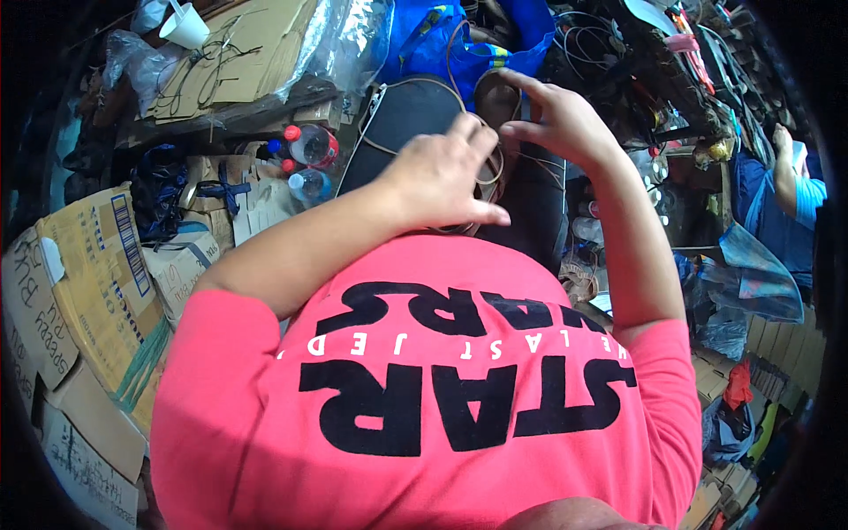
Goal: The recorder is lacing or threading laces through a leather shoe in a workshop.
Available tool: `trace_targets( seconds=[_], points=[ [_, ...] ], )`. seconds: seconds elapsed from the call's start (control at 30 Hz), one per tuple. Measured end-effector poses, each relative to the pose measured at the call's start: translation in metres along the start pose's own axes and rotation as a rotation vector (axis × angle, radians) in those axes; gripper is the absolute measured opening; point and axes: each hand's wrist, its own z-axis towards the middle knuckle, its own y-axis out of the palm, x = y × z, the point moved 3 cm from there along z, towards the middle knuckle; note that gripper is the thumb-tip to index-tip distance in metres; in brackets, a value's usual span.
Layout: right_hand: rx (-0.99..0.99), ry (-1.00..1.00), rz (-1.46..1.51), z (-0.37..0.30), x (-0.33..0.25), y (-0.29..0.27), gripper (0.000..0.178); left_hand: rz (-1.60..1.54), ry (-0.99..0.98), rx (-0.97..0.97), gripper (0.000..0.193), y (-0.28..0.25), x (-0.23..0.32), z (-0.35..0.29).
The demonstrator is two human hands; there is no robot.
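Note:
A brown shoe stands between my knees, over my dark trousers. Around it a thin brown cord makes loose loops, one across my left thigh and one beside my left fingers. My left hand is over my lap, back upward, its thumb spread away from bent fingers; nothing shows in its grasp. On the shoe's right side is my right hand, index finger stretched to the shoe's top edge and thumb apart, near its side. The shoe's lower part is hidden behind my left hand.
Flattened cardboard under plastic lies at the far left, with a white cup on it. Plastic bottles stand left of my leg. Ahead is a blue bag. Cardboard boxes crowd the left; another person's arm shows at right.

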Motion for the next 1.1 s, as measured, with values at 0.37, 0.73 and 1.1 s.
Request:
trace_targets(
  seconds=[0.37, 0.73, 1.1],
  points=[
    [-0.262, 0.354, 0.711, -0.039, 0.047, 0.026, 0.023, -0.207, 0.075, -0.254, 0.061, 0.028, -0.010, -0.002],
    [0.223, 0.239, 0.345, -0.033, 0.027, 0.031, 0.026, -0.266, 0.167, 0.127, 0.036, -0.014, -0.033, 0.043],
    [0.018, 0.006, 0.199, -0.063, 0.001, 0.029, 0.025, -0.492, 0.185, 0.061, 0.047, 0.055, -0.036, 0.095]
  ],
)
